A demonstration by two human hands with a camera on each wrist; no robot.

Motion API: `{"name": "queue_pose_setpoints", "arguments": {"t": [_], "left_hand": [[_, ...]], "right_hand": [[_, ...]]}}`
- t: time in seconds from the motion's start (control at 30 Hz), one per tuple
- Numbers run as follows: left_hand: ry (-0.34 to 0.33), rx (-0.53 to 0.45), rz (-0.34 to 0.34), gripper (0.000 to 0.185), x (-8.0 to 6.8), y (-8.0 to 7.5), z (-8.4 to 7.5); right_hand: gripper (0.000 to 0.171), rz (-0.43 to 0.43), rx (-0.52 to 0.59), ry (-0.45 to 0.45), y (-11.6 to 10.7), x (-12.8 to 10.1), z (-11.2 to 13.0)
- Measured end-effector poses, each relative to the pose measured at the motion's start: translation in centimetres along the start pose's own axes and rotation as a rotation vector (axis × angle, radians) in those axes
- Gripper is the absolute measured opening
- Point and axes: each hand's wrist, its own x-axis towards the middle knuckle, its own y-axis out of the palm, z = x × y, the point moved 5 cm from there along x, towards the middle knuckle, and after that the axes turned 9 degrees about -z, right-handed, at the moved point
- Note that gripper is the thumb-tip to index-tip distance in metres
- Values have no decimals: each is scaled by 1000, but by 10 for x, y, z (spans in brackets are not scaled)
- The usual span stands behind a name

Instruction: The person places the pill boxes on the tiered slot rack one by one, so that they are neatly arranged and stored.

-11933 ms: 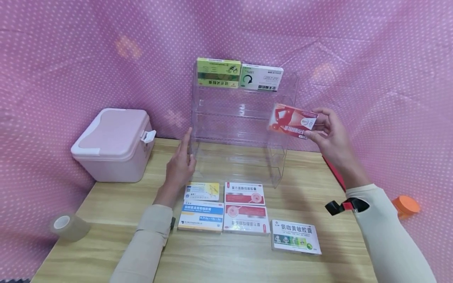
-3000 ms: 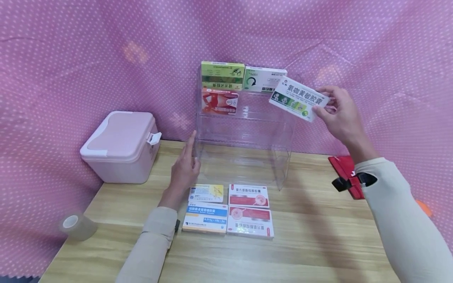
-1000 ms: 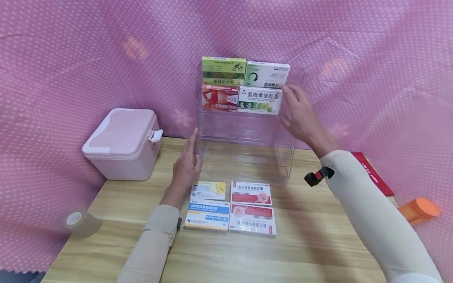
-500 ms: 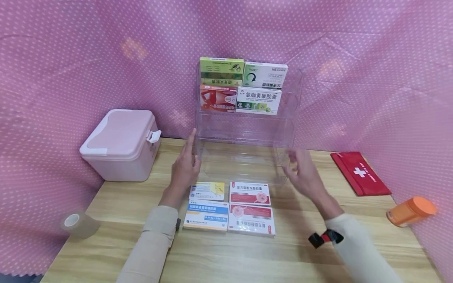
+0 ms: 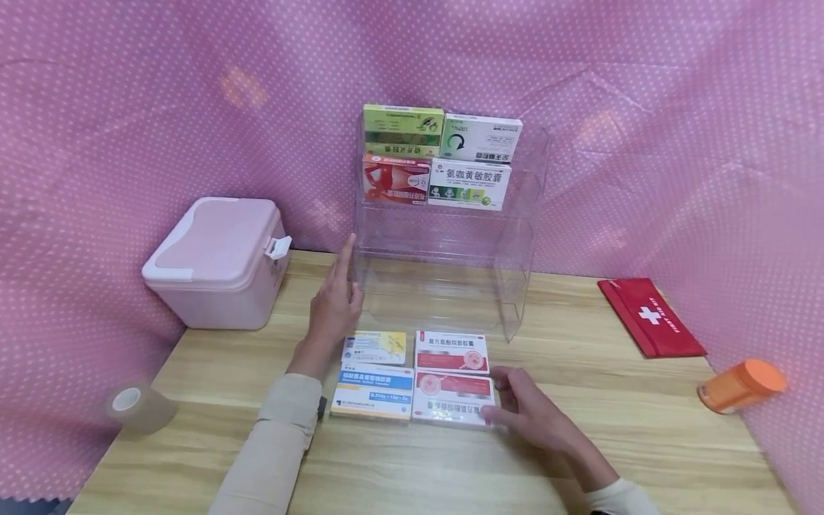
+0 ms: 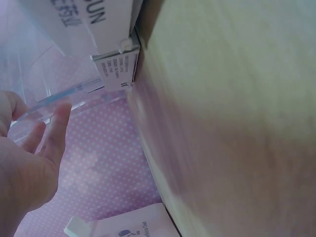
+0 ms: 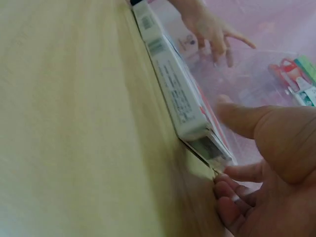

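My left hand (image 5: pixel 335 304) rests against the left side of a clear acrylic display rack (image 5: pixel 444 232), index finger stretched along its edge. My right hand (image 5: pixel 531 415) is at the right end of the nearer red-and-white medicine box (image 5: pixel 450 400), thumb over its top. In the right wrist view, fingertips (image 7: pixel 232 173) meet that box's end, with the thumb (image 7: pixel 242 118) raised above it. Behind it lies a matching red-and-white box (image 5: pixel 450 352). To the left lie a blue-and-white box (image 5: pixel 372 392) and a yellow-and-white box (image 5: pixel 375 348).
Upper rack tiers hold a yellow-green box (image 5: pixel 402 130), a white-green box (image 5: pixel 481 137), a red box (image 5: pixel 395 180) and a white box (image 5: pixel 468 184). Around stand a pink case (image 5: pixel 212 261), tape roll (image 5: pixel 140 408), red first aid pouch (image 5: pixel 650 318) and orange bottle (image 5: pixel 740 386).
The red box and then the white box were set on the rack's second tier. My right hand let go and came down to the nearer red-and-white box. The left hand stayed at the rack.
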Motion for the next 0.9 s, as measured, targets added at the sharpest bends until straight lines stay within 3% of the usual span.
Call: {"name": "queue_pose_setpoints", "arguments": {"t": [0.2,0.43,0.9], "left_hand": [[-12,-14,7,97,1,0,2],[-5,-21,13,93,0,1,2],[-9,-14,21,96,1,0,1]], "right_hand": [[64,-3,-75,-35,3,-7,3],[62,-3,-30,-41,2,-9,0],[63,29,113,65,0,-10,-7]]}}
